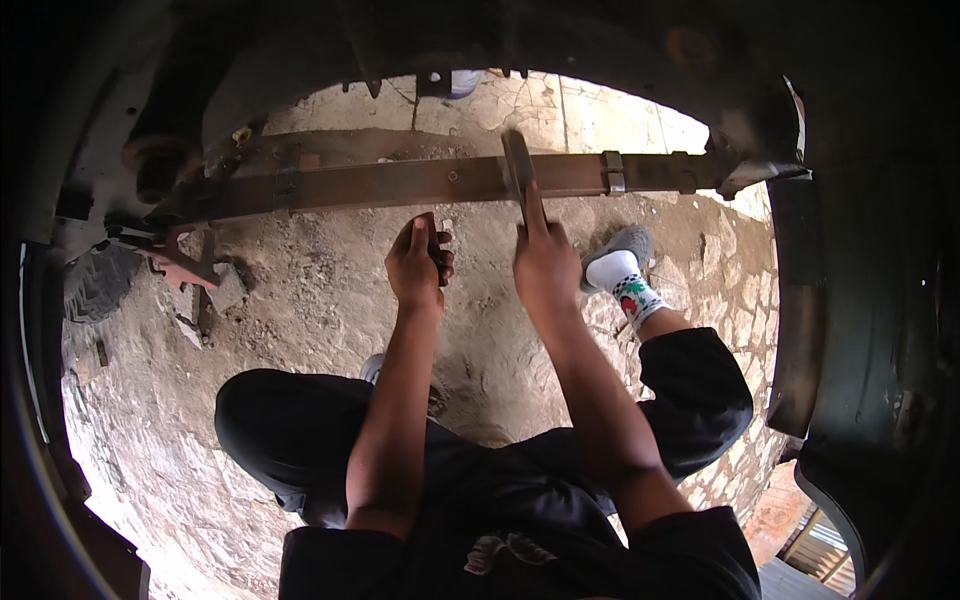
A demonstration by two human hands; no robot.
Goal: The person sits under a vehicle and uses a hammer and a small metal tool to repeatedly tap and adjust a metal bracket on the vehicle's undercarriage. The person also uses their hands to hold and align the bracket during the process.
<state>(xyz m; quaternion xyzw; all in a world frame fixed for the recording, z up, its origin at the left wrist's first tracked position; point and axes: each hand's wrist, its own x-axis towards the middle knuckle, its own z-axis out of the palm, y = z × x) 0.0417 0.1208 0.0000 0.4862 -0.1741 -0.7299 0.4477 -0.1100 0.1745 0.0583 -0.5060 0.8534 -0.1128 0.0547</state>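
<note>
At 9 o'clock lay a dark, treaded tyre (100,285), and just beside it, a little toward 10, stood a reddish metal stand (188,262) with a grey stone block (229,288) near its foot. A long brown metal bar (400,184) ran across from 10 to 2 o'clock, above both hands in the view, with a clamp (287,187) toward its left end. The person's bent left knee (265,410) was at 8 o'clock, in dark trousers.

Near the centre, toward 10 o'clock, the left hand (415,268) was clenched around a dark short piece (432,238), its thumb lying along the upper end; the piece's lower part was hidden in the fist. Toward 2 o'clock, the right hand (546,265) grasped a flat dark tool (517,160), which pointed to 12 and crossed in front of the bar; whether the two touched, I could not tell. The tool was slightly blurred.

Farther right, between 2 and 3 o'clock, a grey shoe (634,241) rested on the rough ground (690,235), below a bright metal band (614,172) on the bar. At 3 o'clock was a patterned white sock (622,280), and beyond it a dark panel (870,300).
</note>
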